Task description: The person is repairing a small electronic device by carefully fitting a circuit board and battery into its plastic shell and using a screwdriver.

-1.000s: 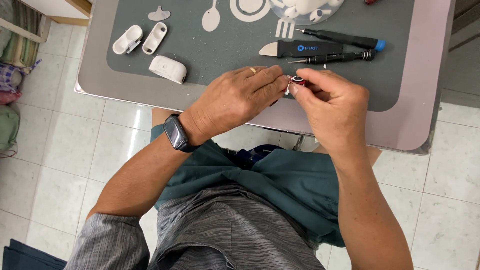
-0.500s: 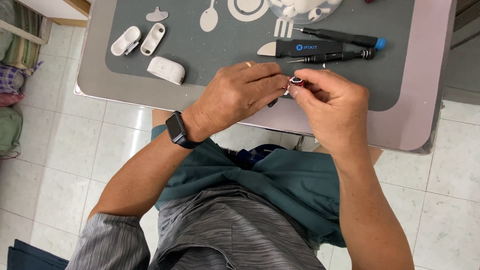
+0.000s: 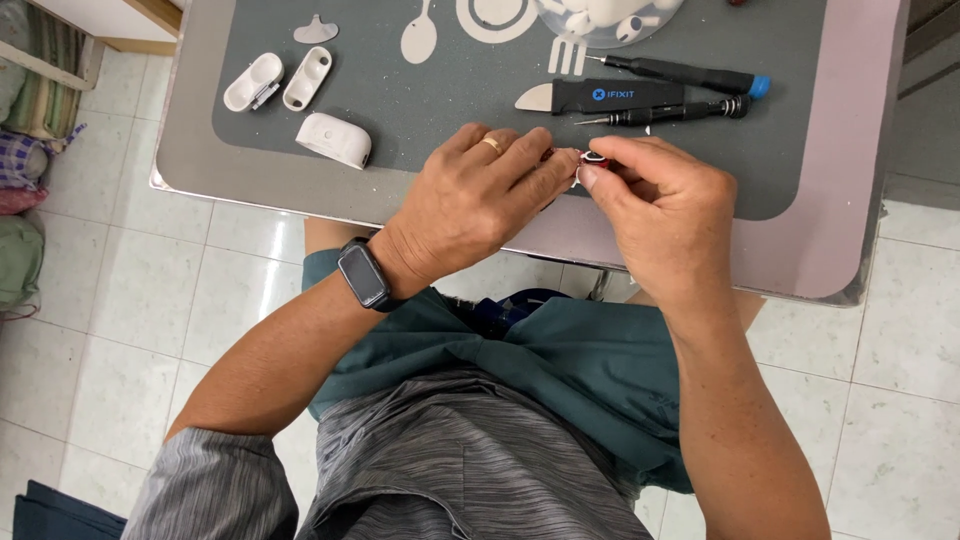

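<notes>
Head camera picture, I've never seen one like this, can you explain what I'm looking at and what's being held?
The camera sits on a person's head and looks straight down, so you see their own lap, arms and a small table covered by a grey work mat. The left hand, with a ring and a black wristwatch, meets the right hand over the table's near edge. Together they pinch a tiny part with red on it; it is too small to identify. On the mat lie white earbud case pieces, a black pry tool and two slim black screwdrivers.
</notes>
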